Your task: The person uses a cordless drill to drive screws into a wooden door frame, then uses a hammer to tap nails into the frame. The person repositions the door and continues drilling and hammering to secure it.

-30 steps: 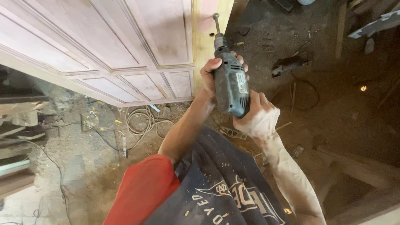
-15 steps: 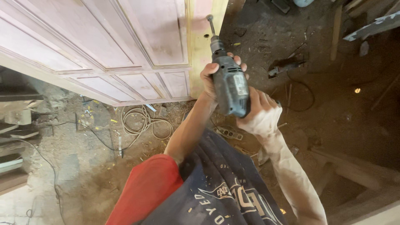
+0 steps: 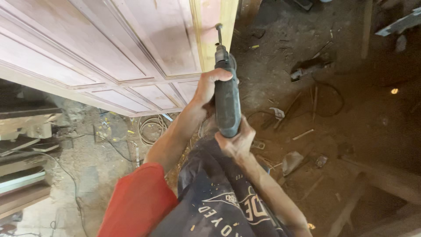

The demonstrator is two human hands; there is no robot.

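Gripping drill (image 3: 227, 103), left hand (image 3: 209, 87) clenched mid-body, right hand (image 3: 237, 142) clenched at rear.

Drill (image 3: 227, 101): matt dark plastic body, metal bit. Door (image 3: 109, 48): smooth pinkish wood, bare yellowish edge.

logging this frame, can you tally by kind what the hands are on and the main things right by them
hands on the tool: 2, left hand near the front, right hand at the rear
power drill: 1
panelled wooden door: 1
coil of pale cable on the dirt floor: 1
total: 5
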